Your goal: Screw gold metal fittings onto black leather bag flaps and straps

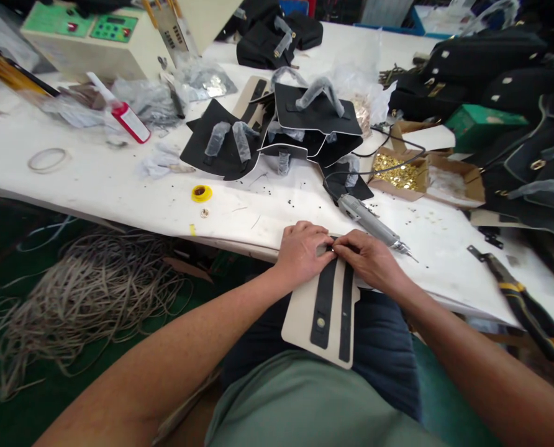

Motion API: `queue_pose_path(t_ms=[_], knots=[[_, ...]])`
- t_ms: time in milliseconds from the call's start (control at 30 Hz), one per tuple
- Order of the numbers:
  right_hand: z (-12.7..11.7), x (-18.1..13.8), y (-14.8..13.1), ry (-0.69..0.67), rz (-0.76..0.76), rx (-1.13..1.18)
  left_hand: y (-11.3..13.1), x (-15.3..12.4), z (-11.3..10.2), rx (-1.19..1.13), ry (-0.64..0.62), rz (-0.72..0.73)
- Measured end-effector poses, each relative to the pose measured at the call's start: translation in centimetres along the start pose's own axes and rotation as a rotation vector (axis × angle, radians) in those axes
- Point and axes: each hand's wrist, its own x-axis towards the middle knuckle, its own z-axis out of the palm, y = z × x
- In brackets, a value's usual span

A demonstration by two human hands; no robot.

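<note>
A beige bag panel rests on my lap, its far end against the table edge. Two black strips run along it, and a small round metal stud shows near the close end of the wider one. My left hand grips the panel's far end, thumb and fingers closed at the wider strip. Beside it, my right hand pinches at the same spot; whatever small piece lies between the fingertips is mostly hidden. A grey electric screwdriver lies on the table just beyond my right hand.
Black bag parts with wrapped handles sit mid-table. At right are a carton of gold fittings and yellow-black pliers. A yellow tape roll and a red bottle lie left. Tangled strips cover the floor.
</note>
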Motion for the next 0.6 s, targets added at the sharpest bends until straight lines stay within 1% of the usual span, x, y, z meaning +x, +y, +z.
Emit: queue_pose_path(t_ms=[100, 267, 400, 600], knots=[[0.04, 0.09, 0.2, 0.021, 0.017, -0.011, -0.12, -0.08, 0.01, -0.005, 0.007, 0.01], [0.21, 0.03, -0.03, 0.056, 0.1, -0.015, -0.36, -0.13, 0.04, -0.023, 0.01, 0.021], [0.27, 0.17, 0.08, 0.08, 0.139, -0.015, -0.51, -0.2, 0.02, -0.023, 0.016, 0.044], [-0.58, 0.71, -0.61, -0.041, 0.163, -0.031, -0.61, -0.24, 0.08, -0.014, 0.024, 0.052]])
